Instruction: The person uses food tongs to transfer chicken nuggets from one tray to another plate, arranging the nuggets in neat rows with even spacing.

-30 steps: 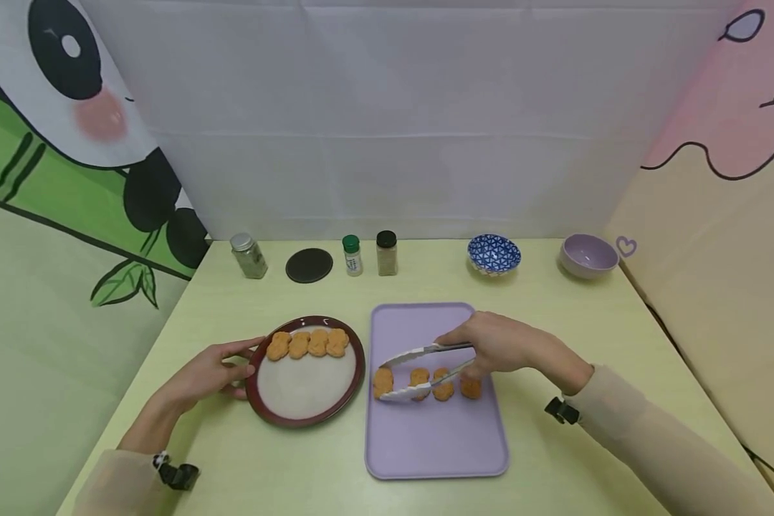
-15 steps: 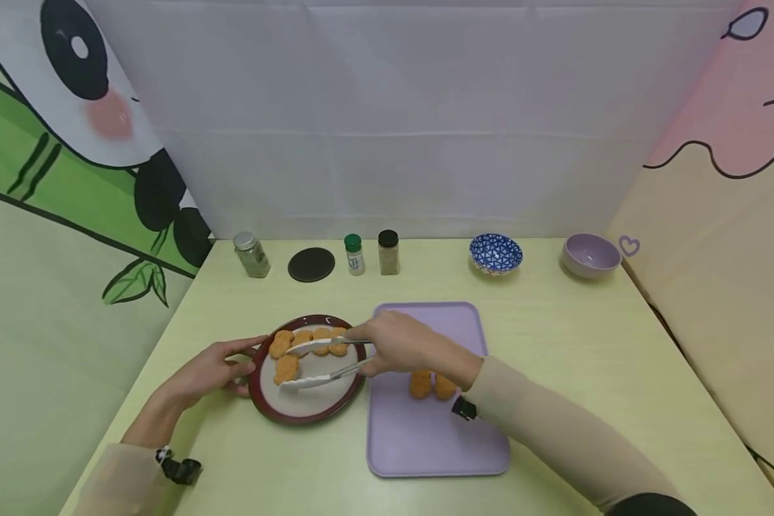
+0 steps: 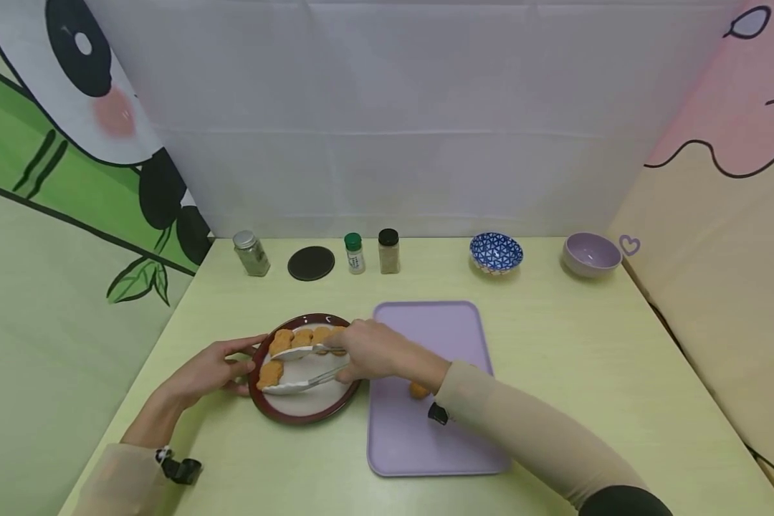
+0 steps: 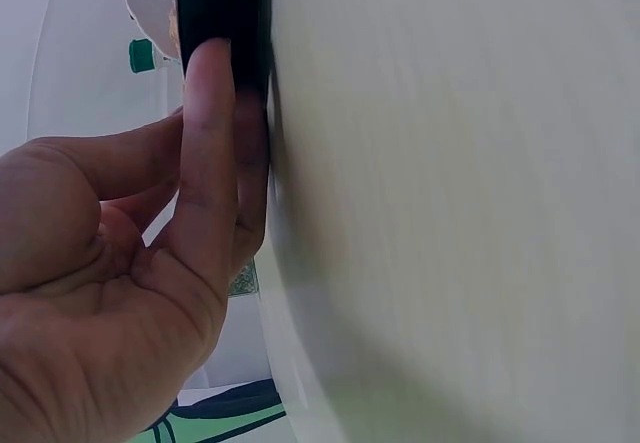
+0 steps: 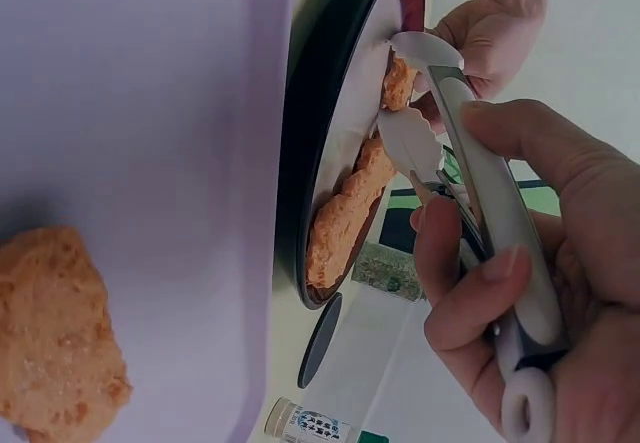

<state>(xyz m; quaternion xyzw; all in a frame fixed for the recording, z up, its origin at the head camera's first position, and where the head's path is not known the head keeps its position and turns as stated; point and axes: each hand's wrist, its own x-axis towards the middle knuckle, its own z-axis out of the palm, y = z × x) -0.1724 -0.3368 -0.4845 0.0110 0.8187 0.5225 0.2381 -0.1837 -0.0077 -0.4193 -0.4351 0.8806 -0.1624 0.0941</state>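
Note:
My right hand [image 3: 377, 350] grips metal tongs [image 5: 510, 213] with pale scalloped tips, reaching over the brown-rimmed plate [image 3: 277, 410]. Between the spread tips is a golden nugget [image 3: 271, 375], at the plate's left side. Behind it, several more nuggets [image 3: 302, 337] form a row along the back of the plate, partly covered by the tongs and right hand. My left hand [image 3: 216, 373] holds the plate's left rim, its fingers against the outer side [image 4: 210, 113]. Another nugget [image 5: 60, 338] lies on the lilac tray [image 3: 438, 444], where my right forearm hides part of the surface.
Along the table's back stand a silver-lidded jar [image 3: 252, 254], a black disc [image 3: 311, 263], a green-capped shaker [image 3: 355, 254] and a black-capped jar [image 3: 389, 252]. A blue patterned bowl [image 3: 496, 253] and a purple bowl [image 3: 591, 254] stand at back right.
My right hand has carried a nugget in the tongs leftward from the tray to the plate's left side. My left hand stays at the rim.

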